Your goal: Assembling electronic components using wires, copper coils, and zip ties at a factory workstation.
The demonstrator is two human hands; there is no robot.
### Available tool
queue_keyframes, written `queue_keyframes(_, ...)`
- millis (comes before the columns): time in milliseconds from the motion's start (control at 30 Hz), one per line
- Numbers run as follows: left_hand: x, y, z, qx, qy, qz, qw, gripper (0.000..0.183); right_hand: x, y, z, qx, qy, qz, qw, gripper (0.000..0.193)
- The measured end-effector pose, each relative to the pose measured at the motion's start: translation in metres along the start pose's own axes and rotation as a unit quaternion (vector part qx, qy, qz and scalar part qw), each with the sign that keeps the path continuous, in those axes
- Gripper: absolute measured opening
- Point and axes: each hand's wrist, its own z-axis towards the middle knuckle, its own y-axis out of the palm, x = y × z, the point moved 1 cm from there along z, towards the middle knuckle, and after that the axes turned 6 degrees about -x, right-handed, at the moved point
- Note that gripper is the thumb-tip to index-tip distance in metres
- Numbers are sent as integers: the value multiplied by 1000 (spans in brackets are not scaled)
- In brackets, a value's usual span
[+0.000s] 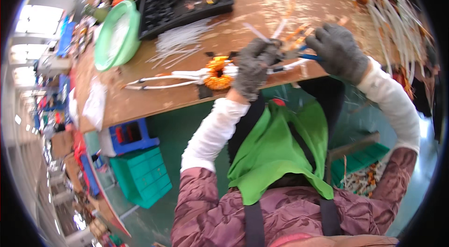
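My left hand (255,64), in a grey glove, is closed around a white-sleeved lead (292,65) with dark sections near the table's front edge. Thin white strips (257,32), like cable ties, stick up beside its fingers. Directly left of it, a ring-shaped coil (218,74) of orange copper-coloured wire lies on the table, with white-sleeved leads (163,81) stretching left. My right hand (339,51), gloved too, grips blue-handled pliers (309,57). Their head points at the left hand's fingertips; the jaws are too blurred to make out.
A pile of white cable ties (180,41) lies beyond the coil, beside a black tray (187,1) of small dark parts. A green basin (117,36) stands farther left. More coils with white leads (390,13) heap up at the far right. Green crates (142,177) stand below the table.
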Motion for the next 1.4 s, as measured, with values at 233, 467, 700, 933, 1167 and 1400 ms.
queue_keyframes(233,69,-84,-9,147,234,527,804,23,28,-5,-18,70,93,86,989,35)
queue_keyframes(467,214,-226,-19,326,-136,716,602,66,119,55,-120,64,340,43,937,39)
queue_keyframes(700,135,-201,-76,30,-59,695,716,77,137,96,-112,-45,386,-20,921,42)
queue_keyframes(933,106,-146,-66,-115,-10,761,639,92,91,-21,-28,281,156,82,943,23)
queue_keyframes(1167,65,-150,-93,-106,-56,801,587,93,-3,16,63,-78,-83,79,990,103)
queue_keyframes(1400,49,-147,-112,3,-20,770,637,92,-27,63,18,-96,-44,136,985,102)
